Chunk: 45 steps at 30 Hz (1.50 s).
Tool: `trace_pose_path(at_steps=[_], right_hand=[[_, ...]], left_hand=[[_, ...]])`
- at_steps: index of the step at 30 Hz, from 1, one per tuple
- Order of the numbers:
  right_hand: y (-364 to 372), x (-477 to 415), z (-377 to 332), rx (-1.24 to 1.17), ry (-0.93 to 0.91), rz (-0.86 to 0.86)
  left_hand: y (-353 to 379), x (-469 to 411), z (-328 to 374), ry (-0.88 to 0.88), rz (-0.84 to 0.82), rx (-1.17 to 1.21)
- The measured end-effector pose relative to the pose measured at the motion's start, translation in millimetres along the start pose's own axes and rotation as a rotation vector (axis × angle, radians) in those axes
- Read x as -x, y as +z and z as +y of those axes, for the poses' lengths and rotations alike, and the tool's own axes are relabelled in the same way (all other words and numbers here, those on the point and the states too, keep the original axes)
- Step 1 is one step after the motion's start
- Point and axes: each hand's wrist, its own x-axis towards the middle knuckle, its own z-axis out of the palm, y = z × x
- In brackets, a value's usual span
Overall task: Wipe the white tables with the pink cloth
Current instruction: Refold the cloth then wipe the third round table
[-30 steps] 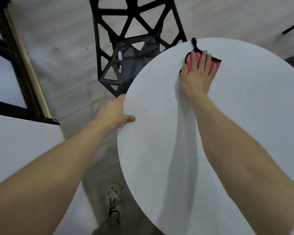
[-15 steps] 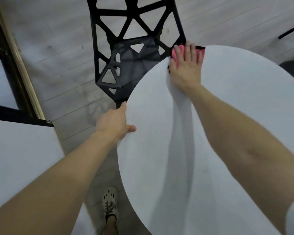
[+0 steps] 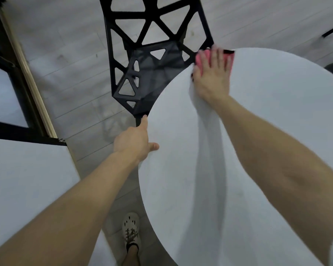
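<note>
The right hand (image 3: 211,77) lies flat on the pink cloth (image 3: 200,58), its grip fully spread, fingers straight and pressing the cloth down without closing around it. The cloth sits at the far left rim of the round white bench (image 3: 277,135), its far end blurred. The left hand (image 3: 134,143) holds the same bench at its left rim: the thumb lies on top, the forefinger runs along the edge, and the other fingers are hidden beneath, so this grip is clamped on the rim. A black chair (image 3: 154,54) with triangular cut-outs stands just beyond the rim, its seat partly under it. A second white bench (image 3: 27,179) fills the near left. One shoe (image 3: 131,231) stands on the grey plank floor (image 3: 65,54) between the benches.
</note>
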Motion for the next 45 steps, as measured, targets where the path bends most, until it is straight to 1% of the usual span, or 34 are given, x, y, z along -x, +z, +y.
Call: trace_pose_path(at_steps=[2,4,5,6,7,8,10,11,12,13,14,15,17,19,20,21,22,25,26,27,28,30,31,33,35,36,37,38,40,41,42,43,44,45], right_hand=[[14,50,-47,0.006,-0.384,-0.009],[16,89,-67,0.034,-0.742,-0.098],[12,88,-57,0.056,-0.876,-0.139],[7,75,-39,0.061,-0.935,-0.156],[2,54,-16,0.060,-0.881,-0.156],[-7,31,8,0.045,-0.721,-0.129],[-19,-8,51,0.007,-0.246,-0.067],[-20,-19,62,-0.003,-0.063,-0.057],[-17,-23,61,-0.015,0.043,-0.047],[-14,-17,48,-0.028,0.069,-0.043],[-11,-3,28,-0.031,0.020,-0.034],[-6,20,6,-0.037,-0.095,-0.034],[4,78,-36,-0.020,-0.432,-0.073],[6,123,-47,0.011,-0.720,-0.136],[4,124,-33,0.023,-0.798,-0.164],[0,111,-12,0.018,-0.806,-0.161],[-5,89,13,0.006,-0.716,-0.134],[-25,14,90,-0.012,-0.101,-0.061],[-26,-1,104,-0.017,0.047,-0.059],[-23,-6,105,-0.012,0.126,-0.050],[-18,-1,93,-0.003,0.137,-0.027],[-9,41,46,-0.005,0.014,0.050],[-5,74,19,-0.018,-0.099,0.048],[-2,143,-19,-0.030,-0.402,-0.050],[-7,181,-9,-0.006,-0.660,-0.153],[-9,178,18,0.001,-0.711,-0.163],[-13,165,50,0.008,-0.666,-0.134],[-18,147,86,0.016,-0.518,-0.089],[-35,113,152,0.038,-0.044,-0.024],[-40,101,169,0.034,0.158,-0.014],[-39,96,169,0.018,0.288,0.004],[-36,101,148,-0.003,0.341,0.035],[-28,114,116,-0.008,0.306,0.080],[-20,136,78,-0.027,0.188,0.093]], left_hand=[[0,-1,0,-0.003,0.002,-0.018],[1,-2,-1,0.014,0.019,-0.038],[2,-3,-1,0.022,0.021,-0.048],[3,-4,-2,0.022,0.018,-0.053],[4,-5,-3,0.021,0.012,-0.048],[3,-6,-4,0.020,0.002,-0.042],[4,-8,-4,0.026,0.002,-0.033],[5,-8,-5,0.028,0.010,-0.033],[5,-8,-6,0.029,0.017,-0.035],[5,-8,-6,0.031,0.016,-0.035],[4,-9,-6,0.042,0.009,-0.027],[4,-9,-6,0.053,0.003,-0.025],[1,-10,-7,0.059,-0.008,-0.037],[-1,-10,-5,0.064,0.000,-0.047],[-1,-10,-4,0.061,0.004,-0.056],[-1,-10,-4,0.053,0.005,-0.067],[-1,-11,-4,0.051,0.003,-0.073],[3,-13,-8,0.059,0.000,-0.042],[4,-14,-8,0.055,0.000,-0.034],[2,-13,-8,0.048,-0.002,-0.035],[1,-12,-7,0.044,-0.007,-0.046],[-4,-9,-2,0.038,-0.004,-0.084],[-7,-7,0,0.030,-0.007,-0.091],[-10,-6,2,0.025,-0.032,-0.086],[-10,-6,1,0.029,-0.041,-0.068],[-11,-5,1,0.033,-0.045,-0.067],[-12,-4,2,0.039,-0.044,-0.069],[-12,-5,1,0.050,-0.040,-0.069],[-13,-6,1,0.067,-0.029,-0.086],[-13,-7,2,0.068,-0.010,-0.102],[-15,-7,5,0.074,0.014,-0.115],[-18,-5,9,0.074,0.037,-0.139],[-22,-3,17,0.086,0.060,-0.180],[-26,-1,25,0.101,0.077,-0.238]])
